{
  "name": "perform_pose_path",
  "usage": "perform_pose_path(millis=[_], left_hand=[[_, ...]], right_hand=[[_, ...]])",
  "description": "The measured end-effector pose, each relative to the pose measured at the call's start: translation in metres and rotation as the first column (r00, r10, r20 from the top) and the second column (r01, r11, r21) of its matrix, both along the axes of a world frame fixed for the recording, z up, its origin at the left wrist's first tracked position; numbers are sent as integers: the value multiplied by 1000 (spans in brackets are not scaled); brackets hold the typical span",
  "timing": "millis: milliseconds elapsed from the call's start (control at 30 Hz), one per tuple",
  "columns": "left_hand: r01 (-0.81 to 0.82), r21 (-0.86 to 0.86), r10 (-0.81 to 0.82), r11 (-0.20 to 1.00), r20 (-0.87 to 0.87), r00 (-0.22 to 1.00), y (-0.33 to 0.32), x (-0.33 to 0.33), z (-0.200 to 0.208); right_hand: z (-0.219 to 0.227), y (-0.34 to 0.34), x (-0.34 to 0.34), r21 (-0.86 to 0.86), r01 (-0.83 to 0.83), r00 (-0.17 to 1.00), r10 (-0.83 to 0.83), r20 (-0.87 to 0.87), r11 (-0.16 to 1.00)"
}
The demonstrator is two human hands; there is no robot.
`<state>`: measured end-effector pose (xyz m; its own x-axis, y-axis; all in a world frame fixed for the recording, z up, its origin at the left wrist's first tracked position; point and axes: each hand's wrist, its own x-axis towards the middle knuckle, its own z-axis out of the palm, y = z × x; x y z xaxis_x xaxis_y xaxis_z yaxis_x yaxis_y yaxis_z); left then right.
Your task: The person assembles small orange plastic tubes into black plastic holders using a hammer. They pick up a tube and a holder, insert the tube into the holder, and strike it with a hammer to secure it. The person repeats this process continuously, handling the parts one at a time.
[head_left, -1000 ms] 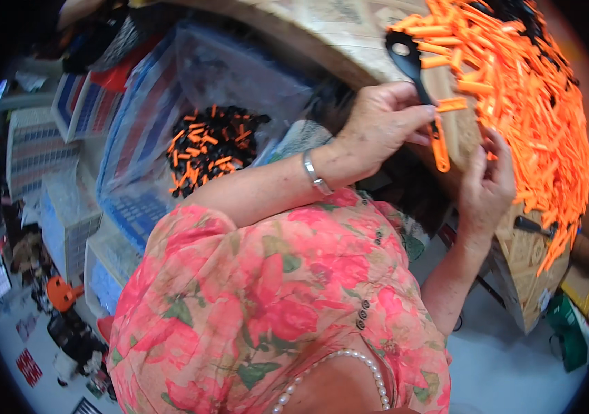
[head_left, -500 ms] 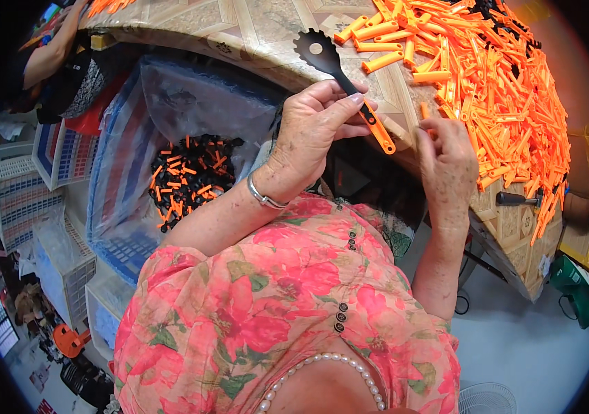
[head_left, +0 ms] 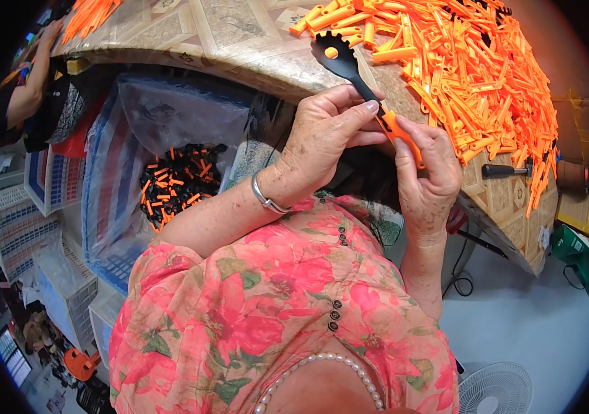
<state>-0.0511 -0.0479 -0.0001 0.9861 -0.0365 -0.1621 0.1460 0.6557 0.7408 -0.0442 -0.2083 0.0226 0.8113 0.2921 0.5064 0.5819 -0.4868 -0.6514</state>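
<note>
A black spaghetti server (head_left: 351, 73) with a toothed rim and a hole in its head slants up and away from me over the table edge. My left hand (head_left: 323, 132) is closed on its neck, thumb on top, with the head sticking out past the fingers. At the lower end, an orange handle piece (head_left: 403, 136) lines up with the neck. My right hand (head_left: 431, 168) pinches this piece between thumb and fingers. The fingers partly hide the join, so I cannot tell how far the two parts fit together.
Orange handle pieces (head_left: 477, 76) form a large heap on the table (head_left: 239, 43). A screwdriver (head_left: 505, 170) lies beside the heap. At left, a lined crate (head_left: 104, 228) contains black-and-orange parts (head_left: 178, 181). Another person's arm (head_left: 32, 86) is at far left. A fan (head_left: 494, 390) stands below right.
My right hand has come from the table edge to the server's lower end and closed on the orange handle piece. The left hand keeps its hold on the neck. The whole view has shifted slightly.
</note>
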Motion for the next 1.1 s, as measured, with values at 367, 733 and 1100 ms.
perform_pose_path(millis=[367, 733, 1100], left_hand=[[-2, 34, 1, 999, 34, 999, -16, -3, 5], [-9, 20, 9, 1000, 23, 1000, -19, -4, 5], [9, 95, -13, 995, 49, 999, -16, -5, 3]], right_hand=[[-14, -14, -2, -63, 115, 973, -100, 206, 991], [-16, -9, -5, -33, 179, 949, -163, 268, 983], [-19, -3, -4, -8, 168, 962, -163, 221, 986]])
